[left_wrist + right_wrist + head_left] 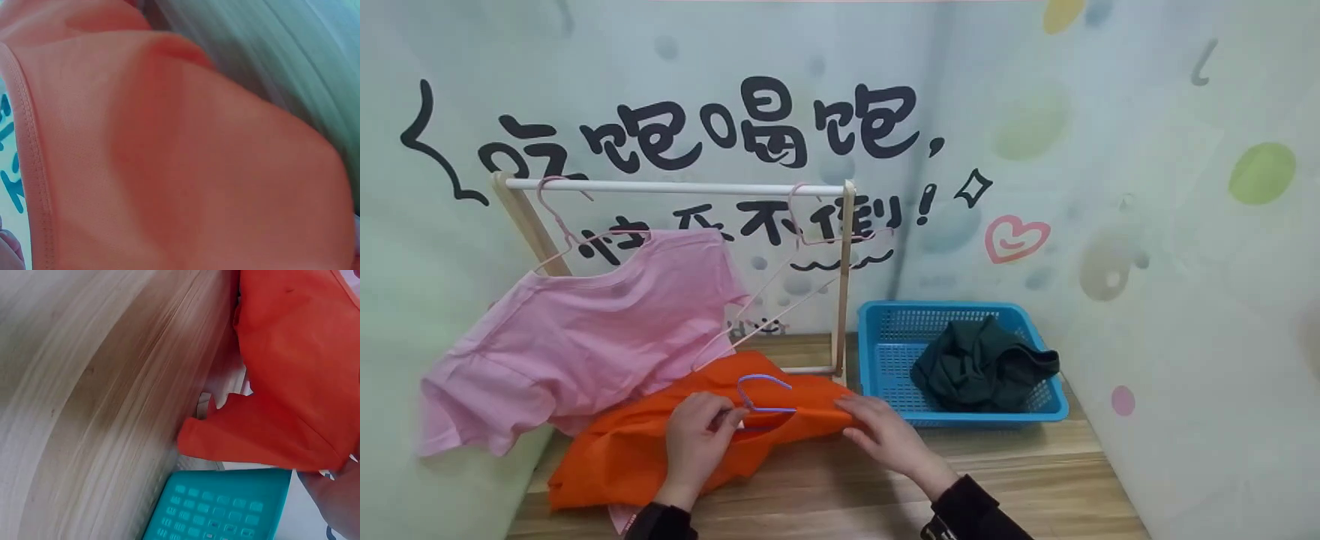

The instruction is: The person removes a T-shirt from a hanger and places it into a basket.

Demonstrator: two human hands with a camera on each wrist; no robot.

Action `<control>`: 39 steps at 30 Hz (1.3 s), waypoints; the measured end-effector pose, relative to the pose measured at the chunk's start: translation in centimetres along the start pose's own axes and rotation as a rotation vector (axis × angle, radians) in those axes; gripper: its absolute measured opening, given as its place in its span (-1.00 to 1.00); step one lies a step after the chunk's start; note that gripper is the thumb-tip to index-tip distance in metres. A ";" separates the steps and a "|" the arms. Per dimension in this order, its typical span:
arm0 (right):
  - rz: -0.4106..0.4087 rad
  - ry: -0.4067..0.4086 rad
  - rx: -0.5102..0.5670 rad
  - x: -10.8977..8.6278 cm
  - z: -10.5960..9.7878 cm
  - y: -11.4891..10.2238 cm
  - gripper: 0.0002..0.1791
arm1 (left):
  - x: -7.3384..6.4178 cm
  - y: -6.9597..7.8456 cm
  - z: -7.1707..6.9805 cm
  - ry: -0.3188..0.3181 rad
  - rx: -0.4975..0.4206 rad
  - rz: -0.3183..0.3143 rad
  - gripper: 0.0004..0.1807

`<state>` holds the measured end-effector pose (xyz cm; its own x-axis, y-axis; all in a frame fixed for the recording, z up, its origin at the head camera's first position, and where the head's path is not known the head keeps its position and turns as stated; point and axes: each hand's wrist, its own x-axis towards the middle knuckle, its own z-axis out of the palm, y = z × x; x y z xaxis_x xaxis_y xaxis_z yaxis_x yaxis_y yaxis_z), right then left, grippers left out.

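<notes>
An orange T-shirt (pixel 622 457) is held up over the wooden table, and its cloth fills most of the left wrist view. From its neckline rises the hook of a purple-blue clothes hanger (pixel 765 410); the rest of the hanger is hidden inside the shirt. My left hand (pixel 696 435) pinches the collar edge left of the hook, close to a white neck label. At the shirt's right shoulder, my right hand (pixel 889 439) grips the cloth between fingers and thumb. The right wrist view shows the sleeve (pixel 236 439) hanging beside that hand.
Behind stands a wooden rack with a white rail (pixel 682 187). A pink T-shirt (pixel 592 330) hangs there on a pink hanger, with a bare pink hanger (pixel 799 225) to its right. A blue basket (pixel 877 375) holds a dark green garment (pixel 979 367) at the right.
</notes>
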<state>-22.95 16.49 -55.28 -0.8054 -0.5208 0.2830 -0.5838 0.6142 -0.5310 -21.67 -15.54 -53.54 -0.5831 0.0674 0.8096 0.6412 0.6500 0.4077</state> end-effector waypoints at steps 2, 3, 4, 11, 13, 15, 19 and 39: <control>0.007 0.030 -0.005 0.1 -0.2 -0.2 -0.62 | 0.3 0.3 0.1 -0.006 0.001 0.010 -0.77; 0.015 0.044 -0.005 0.1 -0.3 -0.2 -0.67 | 0.4 0.4 0.1 -0.013 0.005 0.015 -0.78; 0.018 0.060 -0.006 0.1 -0.4 -0.2 -0.71 | 0.6 0.5 0.2 -0.024 0.011 0.019 -0.79; 0.028 0.162 -0.029 -0.3 -1.5 -0.2 -0.75 | 1.5 1.7 0.2 -0.091 0.064 0.078 -0.77; 0.007 0.187 -0.049 -0.4 -1.9 -0.3 -0.75 | 1.9 2.1 0.1 -0.099 0.077 0.087 -0.73; -0.015 0.211 -0.067 -0.3 -2.2 -0.4 -0.75 | 2.2 2.7 0.1 -0.106 0.072 0.084 -0.73; -0.059 0.261 -0.074 -0.2 -3.0 -0.6 -0.76 | 2.8 3.5 0.1 -0.106 0.035 0.062 -0.78; 0.300 0.546 0.292 -0.4 -7.1 2.7 -0.82 | 5.3 3.7 -1.9 0.044 0.012 0.029 -0.88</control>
<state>-24.90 22.54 -51.16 -0.9089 0.0677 0.4114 -0.3373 0.4606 -0.8210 -21.49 -14.22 -46.92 -0.5414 0.0531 0.8391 0.6514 0.6574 0.3788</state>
